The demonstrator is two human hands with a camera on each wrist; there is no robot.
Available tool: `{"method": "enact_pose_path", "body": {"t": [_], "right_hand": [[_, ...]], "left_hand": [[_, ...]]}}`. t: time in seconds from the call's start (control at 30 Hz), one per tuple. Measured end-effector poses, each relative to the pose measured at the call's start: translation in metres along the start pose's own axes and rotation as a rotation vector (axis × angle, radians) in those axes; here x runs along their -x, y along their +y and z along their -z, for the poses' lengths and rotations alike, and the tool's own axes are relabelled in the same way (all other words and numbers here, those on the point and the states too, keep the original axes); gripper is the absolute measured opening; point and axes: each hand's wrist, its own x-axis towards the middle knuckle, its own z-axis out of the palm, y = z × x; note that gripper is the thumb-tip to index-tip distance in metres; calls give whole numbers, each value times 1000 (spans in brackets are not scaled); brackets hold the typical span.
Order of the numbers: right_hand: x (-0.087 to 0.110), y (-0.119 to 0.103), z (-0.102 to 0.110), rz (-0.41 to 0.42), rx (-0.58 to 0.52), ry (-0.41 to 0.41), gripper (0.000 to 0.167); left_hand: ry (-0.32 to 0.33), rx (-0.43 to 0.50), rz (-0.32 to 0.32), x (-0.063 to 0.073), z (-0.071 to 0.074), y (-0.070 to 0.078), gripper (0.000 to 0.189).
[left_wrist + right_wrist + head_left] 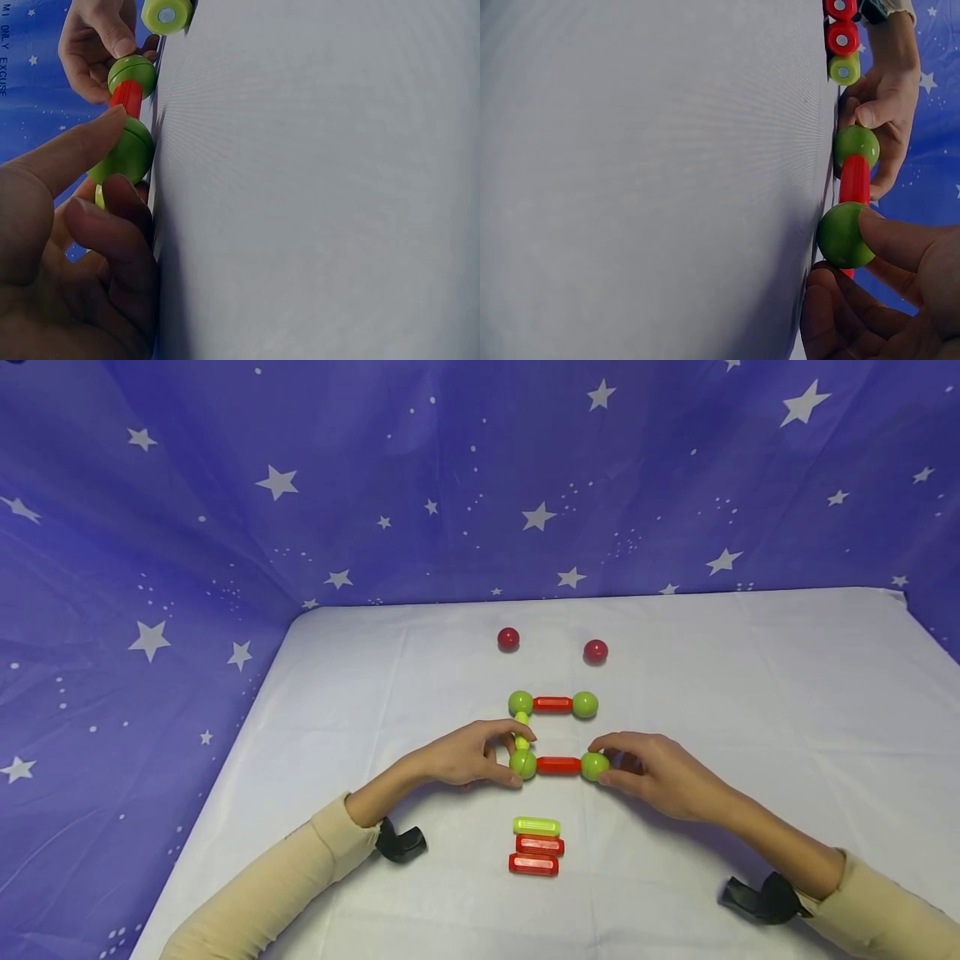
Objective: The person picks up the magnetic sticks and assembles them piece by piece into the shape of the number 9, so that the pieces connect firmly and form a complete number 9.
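One blue star-print backdrop [420,460]. One white-covered tabletop [375,693], before it. Two hands: left hand [467,759], thumb and fingers pinching the near-left green ball [522,765]; right hand [663,777], thumb and fingertips pinching the near-right green ball [595,767]. One frame [558,766], mid-tabletop between the hands; three-sided, its gap facing right. Condition, as judged: part-built; three rods and four green balls put together, right side without a rod, five pieces unused. Orientation: near red rod [561,766] and far red rod [553,704], long axes left to right, roughly parallel; yellow-green rod [522,719], long axis near to far, linking their left ends; the frame's own longer axis cannot be told at this slant. Three loose rods [540,845], side by side nearer the person, long axes left to right: one yellow-green, two red. Two remaining green balls, far-left green ball [521,702] and far-right green ball [585,705], capping the far red rod. Two red balls [508,639], loose, apart, beyond the frame.
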Motion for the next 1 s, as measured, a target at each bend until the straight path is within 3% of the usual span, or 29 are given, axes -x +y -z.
{"method": "enact_pose_path", "body": {"t": [0.27, 0.6, 1.0], "right_hand": [[1, -3, 3, 0, 0, 6, 32], [3, -22, 18, 5, -70, 25, 30], [1, -41, -8, 113, -127, -71, 22]], "left_hand": [[3, -14, -7, -1, 0, -1, 54], [2, 4, 13, 0, -1, 1, 53], [-2, 12, 5, 0, 0, 1, 53]]}}
